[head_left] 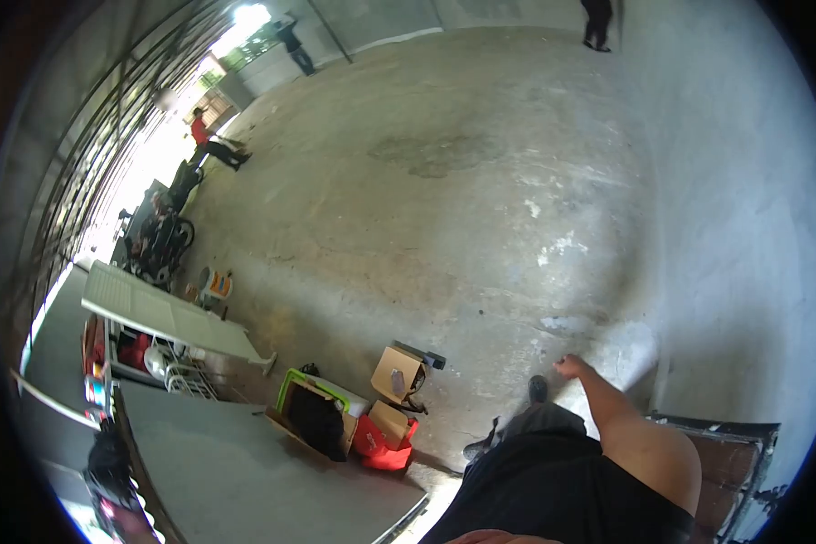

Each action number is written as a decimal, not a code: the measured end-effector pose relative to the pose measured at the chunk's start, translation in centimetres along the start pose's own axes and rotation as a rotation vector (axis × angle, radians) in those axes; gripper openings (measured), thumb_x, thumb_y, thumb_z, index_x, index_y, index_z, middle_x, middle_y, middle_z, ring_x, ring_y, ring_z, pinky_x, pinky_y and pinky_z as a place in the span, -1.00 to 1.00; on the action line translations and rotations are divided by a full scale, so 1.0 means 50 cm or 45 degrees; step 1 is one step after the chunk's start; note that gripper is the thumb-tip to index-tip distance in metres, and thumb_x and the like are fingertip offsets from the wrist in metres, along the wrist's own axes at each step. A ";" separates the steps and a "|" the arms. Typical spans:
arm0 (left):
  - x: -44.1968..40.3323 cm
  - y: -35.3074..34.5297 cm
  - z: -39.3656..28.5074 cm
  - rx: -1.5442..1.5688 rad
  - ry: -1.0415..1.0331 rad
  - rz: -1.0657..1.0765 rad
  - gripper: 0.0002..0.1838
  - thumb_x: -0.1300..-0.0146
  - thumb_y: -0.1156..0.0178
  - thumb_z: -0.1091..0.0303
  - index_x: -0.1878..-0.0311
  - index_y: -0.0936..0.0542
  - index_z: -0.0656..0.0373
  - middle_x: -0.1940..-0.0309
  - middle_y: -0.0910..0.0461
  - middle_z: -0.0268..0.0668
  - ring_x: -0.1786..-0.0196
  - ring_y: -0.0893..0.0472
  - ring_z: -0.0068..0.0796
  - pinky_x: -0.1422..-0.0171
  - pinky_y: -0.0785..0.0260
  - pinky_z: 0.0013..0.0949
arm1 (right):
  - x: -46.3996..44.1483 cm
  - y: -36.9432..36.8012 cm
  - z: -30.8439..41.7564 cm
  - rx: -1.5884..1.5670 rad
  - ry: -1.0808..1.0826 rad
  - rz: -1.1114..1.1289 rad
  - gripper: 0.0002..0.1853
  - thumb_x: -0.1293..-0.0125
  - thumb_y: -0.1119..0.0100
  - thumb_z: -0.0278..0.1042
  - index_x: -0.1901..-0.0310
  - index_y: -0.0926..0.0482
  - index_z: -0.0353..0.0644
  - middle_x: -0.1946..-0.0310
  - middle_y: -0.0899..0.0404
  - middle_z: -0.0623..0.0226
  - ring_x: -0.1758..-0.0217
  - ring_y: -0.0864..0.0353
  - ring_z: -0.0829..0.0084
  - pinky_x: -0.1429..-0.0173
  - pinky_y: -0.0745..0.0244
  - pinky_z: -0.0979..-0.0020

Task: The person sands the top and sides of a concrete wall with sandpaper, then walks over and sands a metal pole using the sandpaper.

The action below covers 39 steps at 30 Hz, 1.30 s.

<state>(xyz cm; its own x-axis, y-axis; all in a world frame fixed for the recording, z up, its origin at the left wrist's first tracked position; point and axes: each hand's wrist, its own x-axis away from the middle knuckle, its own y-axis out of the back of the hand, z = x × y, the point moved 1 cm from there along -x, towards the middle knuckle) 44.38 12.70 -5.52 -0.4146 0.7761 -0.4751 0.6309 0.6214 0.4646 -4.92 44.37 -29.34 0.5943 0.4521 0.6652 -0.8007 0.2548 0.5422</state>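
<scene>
My right hand [569, 366] hangs at the end of the bare arm [627, 417], over the concrete floor near my shoe [538, 390]. Its fingers look curled in, and nothing shows in them. A strip of skin [499, 538] at the bottom edge, against my black shirt [562, 494], seems to be part of my left arm or hand. Its fingers are hidden. To the left on the floor stand an open cardboard box [397, 374], a red bag [385, 446] and a box holding something black [317, 422].
A pale folding table [168, 308] lies tipped at the left, near a white bucket [216, 284] and parked motorcycles [163, 240]. A person in red [204, 136] and two others are farther off. A grey wall [725, 227] runs along the right, above a dark-framed panel [721, 462].
</scene>
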 end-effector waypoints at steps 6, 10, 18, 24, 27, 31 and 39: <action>0.101 -0.133 -0.055 0.202 0.394 0.327 -0.35 -0.37 0.15 -0.19 -0.27 -0.36 0.16 -0.20 -0.39 -0.13 -0.16 -0.44 -0.15 -0.12 -0.39 -0.15 | 0.032 0.119 -0.107 -0.318 -0.208 -0.068 -0.50 -0.23 -0.09 0.11 0.26 -0.60 -0.30 0.49 -0.62 0.12 0.45 -0.63 0.25 0.29 -0.52 0.24; 0.151 -0.269 -0.124 0.430 0.821 0.533 -0.35 -0.36 0.12 -0.21 -0.28 -0.36 0.12 -0.21 -0.39 -0.18 -0.16 -0.44 -0.18 -0.10 -0.41 -0.16 | 0.105 0.173 -0.175 -0.476 -0.298 -0.148 -0.48 -0.22 -0.06 0.11 0.24 -0.61 -0.31 0.31 -0.64 -0.05 0.25 -0.67 0.09 0.08 -0.54 0.15; 0.450 -0.695 -0.466 0.815 0.628 1.942 -0.36 -0.37 0.02 -0.14 -0.35 -0.28 0.10 -0.20 -0.40 -0.19 -0.15 -0.47 -0.29 -0.10 -0.43 -0.28 | 0.441 0.433 -0.163 -0.650 -0.241 -1.229 -0.67 -0.30 -0.11 -0.10 0.28 -0.54 -0.26 0.38 -0.61 0.07 0.30 -0.62 0.14 0.18 -0.50 0.23; 0.799 -0.721 -0.806 0.559 0.303 2.707 -0.46 -0.46 0.12 0.07 -0.34 -0.27 0.25 -0.24 -0.40 -0.23 -0.19 -0.45 -0.36 -0.30 -0.27 -0.31 | 1.029 0.672 0.063 -0.412 -0.122 -2.356 -0.85 -0.23 -0.20 -0.44 0.22 -0.50 -0.28 0.41 -0.50 0.18 0.33 -0.53 0.24 0.20 -0.44 0.36; 0.962 -0.666 -0.908 0.634 0.352 2.923 -0.47 -0.45 0.09 0.05 -0.29 -0.31 0.26 -0.14 -0.45 -0.20 -0.12 -0.49 -0.37 -0.24 -0.33 -0.31 | 1.157 0.660 0.071 -0.265 -0.677 -2.530 -0.81 -0.25 -0.19 -0.37 0.19 -0.50 -0.30 0.36 -0.48 0.16 0.30 -0.51 0.25 0.18 -0.41 0.31; 1.138 -0.577 -0.990 0.661 0.263 3.213 -0.54 -0.46 0.10 0.09 -0.20 -0.37 0.26 -0.03 -0.48 -0.19 -0.08 -0.51 -0.34 -0.17 -0.39 -0.26 | 1.182 0.628 -0.002 -0.098 -1.307 -2.394 -0.72 -0.25 -0.22 -0.19 0.20 -0.51 -0.25 0.39 -0.51 0.16 0.31 -0.53 0.17 0.21 -0.43 0.22; 1.290 -0.501 -1.064 0.640 0.120 3.606 -0.55 -0.46 0.14 0.16 -0.31 -0.27 0.16 -0.12 -0.43 -0.18 -0.12 -0.48 -0.31 -0.15 -0.36 -0.22 | 1.156 0.646 -0.010 -0.254 -1.709 -2.069 -0.60 -0.29 -0.08 0.12 0.33 -0.55 -0.10 0.47 -0.63 0.20 0.30 -0.63 0.11 0.29 -0.45 0.19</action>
<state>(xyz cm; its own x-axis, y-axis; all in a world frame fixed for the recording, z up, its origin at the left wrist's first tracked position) -33.03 52.90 -8.06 0.7604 -0.5715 0.3085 -0.4344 -0.8007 -0.4125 3.53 79.18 26.36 0.2011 -0.9297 -0.3084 0.4206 -0.2024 0.8844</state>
